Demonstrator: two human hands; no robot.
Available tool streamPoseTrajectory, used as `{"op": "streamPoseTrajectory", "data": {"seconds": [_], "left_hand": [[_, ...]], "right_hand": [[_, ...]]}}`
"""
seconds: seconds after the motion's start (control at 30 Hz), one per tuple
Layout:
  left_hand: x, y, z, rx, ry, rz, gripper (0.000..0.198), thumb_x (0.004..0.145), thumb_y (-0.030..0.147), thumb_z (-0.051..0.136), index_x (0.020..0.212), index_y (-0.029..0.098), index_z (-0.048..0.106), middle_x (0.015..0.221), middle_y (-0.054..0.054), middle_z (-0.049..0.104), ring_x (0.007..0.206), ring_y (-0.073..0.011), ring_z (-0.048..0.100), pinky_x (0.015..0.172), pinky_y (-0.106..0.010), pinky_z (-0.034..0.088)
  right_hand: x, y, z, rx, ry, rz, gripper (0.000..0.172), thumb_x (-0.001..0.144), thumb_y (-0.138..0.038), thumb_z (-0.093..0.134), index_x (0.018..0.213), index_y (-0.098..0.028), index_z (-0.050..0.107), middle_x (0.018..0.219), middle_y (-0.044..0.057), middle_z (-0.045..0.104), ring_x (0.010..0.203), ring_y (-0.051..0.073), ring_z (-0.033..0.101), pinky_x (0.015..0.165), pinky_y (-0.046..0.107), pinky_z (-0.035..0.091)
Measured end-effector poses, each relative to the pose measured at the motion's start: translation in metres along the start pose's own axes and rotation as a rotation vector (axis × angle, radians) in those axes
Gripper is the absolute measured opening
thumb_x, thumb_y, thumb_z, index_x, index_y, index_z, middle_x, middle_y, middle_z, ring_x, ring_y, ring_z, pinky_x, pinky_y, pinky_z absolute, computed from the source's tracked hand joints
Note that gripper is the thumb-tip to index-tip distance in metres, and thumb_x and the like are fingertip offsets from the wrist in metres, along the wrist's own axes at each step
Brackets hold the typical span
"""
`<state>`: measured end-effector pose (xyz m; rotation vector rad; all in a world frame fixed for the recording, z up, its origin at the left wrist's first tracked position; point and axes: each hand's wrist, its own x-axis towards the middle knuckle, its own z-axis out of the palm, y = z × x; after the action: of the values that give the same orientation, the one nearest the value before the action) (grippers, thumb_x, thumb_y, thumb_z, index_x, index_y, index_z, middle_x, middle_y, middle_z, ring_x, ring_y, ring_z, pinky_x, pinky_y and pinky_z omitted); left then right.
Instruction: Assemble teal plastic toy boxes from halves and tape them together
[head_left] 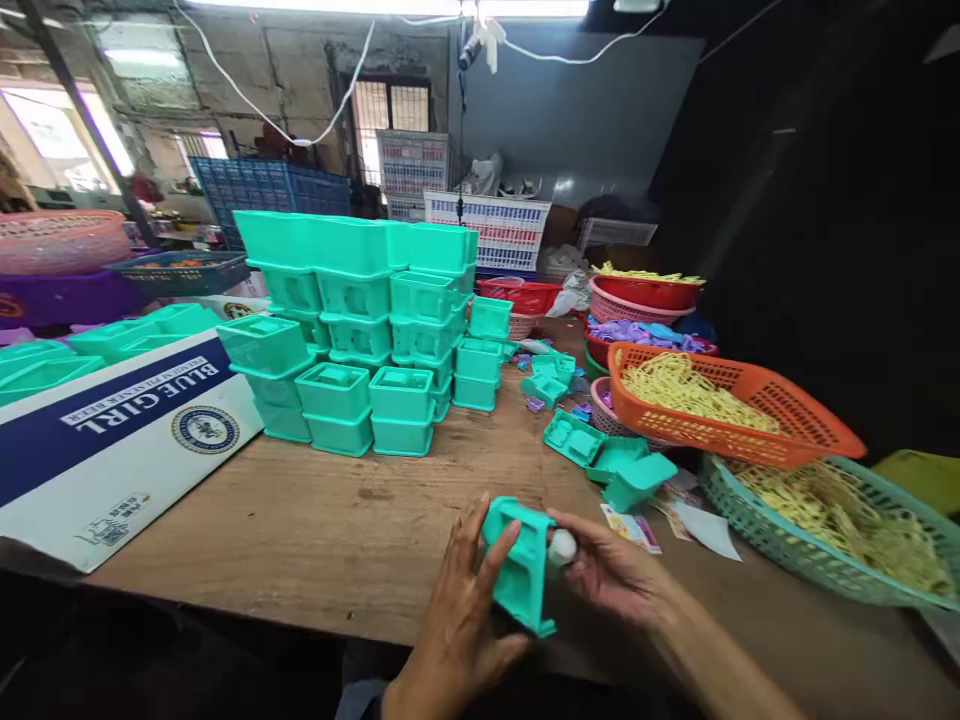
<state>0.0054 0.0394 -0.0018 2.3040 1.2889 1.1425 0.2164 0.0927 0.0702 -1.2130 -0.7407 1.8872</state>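
Near the table's front edge, my left hand [469,610] is closed around a turquoise plastic box part [517,565], tilted on its side with its recessed face showing. My right hand [611,570] is at the part's right edge, fingers bent. A small white rounded piece [562,547] sticks out from between its fingers and thumb; its kind is not clear. Right fingertips meet or nearly meet the turquoise rim. Just beyond lie loose turquoise parts [637,480] and an open turquoise part [574,438].
Stacked turquoise boxes [352,290] stand at centre left, beside a white and blue carton [150,430]. On the right, an orange basket [720,385] of pale yellow strips overlaps a green basket [840,540]. Paper cards [630,528] lie on the wooden table [337,540].
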Motion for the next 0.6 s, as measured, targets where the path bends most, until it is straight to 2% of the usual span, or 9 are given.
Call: {"op": "streamPoseTrajectory", "data": {"seconds": [0.07, 0.17, 0.23, 0.27, 0.33, 0.37, 0.43, 0.5, 0.6], "left_hand": [[-0.002, 0.000, 0.011, -0.066, -0.041, -0.074, 0.118, 0.066, 0.005, 0.084, 0.162, 0.039, 0.023, 0.170, -0.019, 0.024, 0.152, -0.0414, 0.042, 0.114, -0.061, 0.052], [-0.002, -0.006, 0.017, -0.142, -0.040, -0.170, 0.094, 0.070, 0.012, 0.076, 0.155, 0.028, 0.040, 0.158, -0.018, 0.046, 0.142, -0.0390, 0.053, 0.114, -0.060, 0.051], [-0.002, -0.011, 0.014, -0.156, 0.014, -0.226, 0.075, 0.076, 0.020, 0.071, 0.147, 0.023, 0.049, 0.143, -0.017, 0.060, 0.135, -0.0388, 0.058, 0.113, -0.063, 0.050], [-0.002, -0.013, 0.012, -0.159, 0.037, -0.257, 0.067, 0.078, 0.024, 0.070, 0.143, 0.022, 0.053, 0.137, -0.016, 0.064, 0.131, -0.0387, 0.060, 0.112, -0.064, 0.050], [-0.003, -0.015, 0.006, -0.175, 0.063, -0.320, 0.062, 0.078, 0.031, 0.073, 0.138, 0.021, 0.058, 0.131, -0.015, 0.068, 0.125, -0.0388, 0.063, 0.110, -0.065, 0.050], [-0.003, -0.015, 0.003, -0.195, 0.065, -0.351, 0.063, 0.077, 0.032, 0.076, 0.136, 0.022, 0.059, 0.130, -0.014, 0.068, 0.124, -0.0383, 0.063, 0.109, -0.064, 0.050], [-0.004, -0.014, -0.001, -0.254, 0.064, -0.415, 0.071, 0.071, 0.030, 0.081, 0.138, 0.022, 0.057, 0.132, -0.013, 0.067, 0.126, -0.0367, 0.061, 0.111, -0.061, 0.050], [-0.005, -0.012, -0.003, -0.307, 0.070, -0.471, 0.082, 0.066, 0.024, 0.084, 0.142, 0.023, 0.053, 0.137, -0.013, 0.063, 0.130, -0.0352, 0.059, 0.114, -0.058, 0.048], [-0.006, -0.007, -0.004, -0.337, 0.085, -0.516, 0.093, 0.062, 0.019, 0.088, 0.146, 0.023, 0.049, 0.140, -0.013, 0.059, 0.134, -0.0350, 0.056, 0.118, -0.056, 0.044]], "right_hand": [[0.000, 0.009, 0.003, -0.177, 0.042, -0.059, 0.040, 0.073, -0.047, 0.093, 0.083, -0.015, 0.072, 0.077, 0.005, 0.075, 0.056, 0.009, 0.064, 0.048, 0.015, 0.051], [0.000, 0.009, -0.007, -0.521, 0.162, -0.240, 0.048, 0.087, -0.064, 0.070, 0.084, -0.016, 0.075, 0.081, 0.010, 0.075, 0.061, 0.018, 0.068, 0.049, 0.027, 0.057], [-0.001, -0.003, -0.027, -0.758, 0.300, -0.424, 0.044, 0.091, -0.061, 0.063, 0.090, -0.019, 0.076, 0.095, 0.013, 0.076, 0.082, 0.028, 0.073, 0.066, 0.038, 0.063], [-0.001, -0.010, -0.039, -0.870, 0.382, -0.525, 0.037, 0.091, -0.055, 0.062, 0.098, -0.021, 0.076, 0.110, 0.014, 0.075, 0.100, 0.032, 0.072, 0.082, 0.044, 0.063], [-0.001, -0.025, -0.066, -1.075, 0.529, -0.675, 0.033, 0.091, -0.039, 0.058, 0.116, -0.024, 0.073, 0.142, 0.015, 0.063, 0.132, 0.039, 0.057, 0.107, 0.058, 0.050], [-0.001, -0.031, -0.079, -1.168, 0.580, -0.711, 0.039, 0.089, -0.032, 0.057, 0.124, -0.024, 0.071, 0.152, 0.015, 0.055, 0.138, 0.043, 0.051, 0.112, 0.066, 0.043], [0.001, -0.038, -0.098, -1.329, 0.639, -0.730, 0.052, 0.082, -0.021, 0.055, 0.133, -0.025, 0.067, 0.156, 0.015, 0.052, 0.138, 0.048, 0.049, 0.111, 0.078, 0.033], [0.003, -0.040, -0.110, -1.445, 0.654, -0.720, 0.058, 0.079, -0.017, 0.054, 0.135, -0.027, 0.067, 0.150, 0.017, 0.058, 0.128, 0.051, 0.056, 0.104, 0.085, 0.031], [0.001, -0.040, -0.125, -1.659, 0.671, -0.724, 0.050, 0.083, -0.019, 0.051, 0.128, -0.025, 0.073, 0.135, 0.021, 0.065, 0.107, 0.049, 0.064, 0.093, 0.082, 0.039]]}}
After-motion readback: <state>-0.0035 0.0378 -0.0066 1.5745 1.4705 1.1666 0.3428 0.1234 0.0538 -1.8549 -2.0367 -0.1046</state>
